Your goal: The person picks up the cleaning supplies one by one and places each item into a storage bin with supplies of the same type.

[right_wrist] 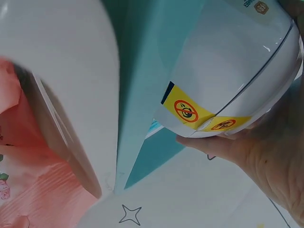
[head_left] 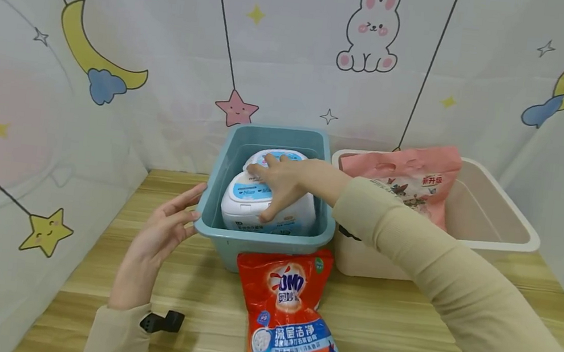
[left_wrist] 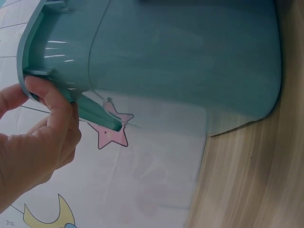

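White tub [head_left: 239, 209] set inside teal bin [head_left: 220, 243], apparently touched by right hand [head_left: 283, 182], fingers spread; bin's rim pinched by left hand [head_left: 163, 229]; red bag [head_left: 285, 314] laid in front.

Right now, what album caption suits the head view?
Left fingers hold a blue tub, right fingers touch white packaging inside.

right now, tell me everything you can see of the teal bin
The teal bin looks like smooth plastic: open-topped, round-cornered, with an outturned rim and small ribs beneath it. It stands upright on the wooden table, left of the cream bin. It holds at least one white tub. The left hand grips its rim; whether the red bag in front touches it is unclear.
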Demonstrator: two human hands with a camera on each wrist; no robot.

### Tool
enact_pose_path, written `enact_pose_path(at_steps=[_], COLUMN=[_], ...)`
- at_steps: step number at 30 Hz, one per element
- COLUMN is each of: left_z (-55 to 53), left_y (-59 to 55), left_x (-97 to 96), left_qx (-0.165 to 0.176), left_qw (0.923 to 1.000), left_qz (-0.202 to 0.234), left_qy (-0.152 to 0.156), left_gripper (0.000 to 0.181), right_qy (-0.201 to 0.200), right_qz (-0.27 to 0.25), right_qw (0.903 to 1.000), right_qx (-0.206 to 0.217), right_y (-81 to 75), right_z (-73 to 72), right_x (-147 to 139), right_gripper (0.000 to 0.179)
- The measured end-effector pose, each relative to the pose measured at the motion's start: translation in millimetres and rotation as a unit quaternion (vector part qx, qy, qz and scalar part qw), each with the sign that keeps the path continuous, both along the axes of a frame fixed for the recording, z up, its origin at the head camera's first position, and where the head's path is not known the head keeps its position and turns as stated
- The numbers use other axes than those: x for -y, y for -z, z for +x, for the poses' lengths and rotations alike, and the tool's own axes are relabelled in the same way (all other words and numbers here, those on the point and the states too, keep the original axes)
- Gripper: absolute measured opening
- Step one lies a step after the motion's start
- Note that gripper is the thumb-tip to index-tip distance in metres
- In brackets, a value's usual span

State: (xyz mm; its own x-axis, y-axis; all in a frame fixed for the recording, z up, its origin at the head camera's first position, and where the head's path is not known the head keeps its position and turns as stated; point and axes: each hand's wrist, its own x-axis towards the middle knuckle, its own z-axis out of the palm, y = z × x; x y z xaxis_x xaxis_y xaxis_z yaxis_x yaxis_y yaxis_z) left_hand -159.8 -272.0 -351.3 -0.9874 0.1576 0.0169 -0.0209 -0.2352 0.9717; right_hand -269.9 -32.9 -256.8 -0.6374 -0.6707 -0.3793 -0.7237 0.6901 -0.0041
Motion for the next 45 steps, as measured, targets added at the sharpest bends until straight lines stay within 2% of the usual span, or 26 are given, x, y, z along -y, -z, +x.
enact_pose_path(at_steps=[9, 16, 24, 35, 45], left_z=[-1.8, -2.7, -1.1, -1.2, 1.0], left_y=[-1.8, -0.2, -0.5, -0.7, -0.9], left_x=[-4.1, -5.5, -4.0, -5.3, -2.9], left_qx=[-0.004, -0.004, -0.002, 0.002, -0.003], left_qw=[1.0, 1.0, 0.9998, 0.9999, 0.9998], left_qz=[-0.007, -0.007, -0.018, -0.01, -0.013], left_qy=[-0.001, 0.0, -0.009, -0.009, -0.014], left_gripper=[0.057, 0.058, 0.059, 0.059, 0.059], right_qy=[0.005, 0.004, 0.001, -0.002, -0.006], right_qz=[0.008, 0.021, 0.03, 0.056, 0.057], right_qw=[0.9998, 0.9996, 0.9993, 0.9982, 0.9979], right_qx=[0.019, 0.017, 0.023, 0.02, 0.031], right_y=[7.8, 13.4, 13.4, 15.1, 17.6], right_z=[-3.7, -6.4, -6.5, -5.8, -2.7], right_x=[1, 0, 4, 6, 9], right_gripper=[0.103, 0.105, 0.107, 0.106, 0.103])
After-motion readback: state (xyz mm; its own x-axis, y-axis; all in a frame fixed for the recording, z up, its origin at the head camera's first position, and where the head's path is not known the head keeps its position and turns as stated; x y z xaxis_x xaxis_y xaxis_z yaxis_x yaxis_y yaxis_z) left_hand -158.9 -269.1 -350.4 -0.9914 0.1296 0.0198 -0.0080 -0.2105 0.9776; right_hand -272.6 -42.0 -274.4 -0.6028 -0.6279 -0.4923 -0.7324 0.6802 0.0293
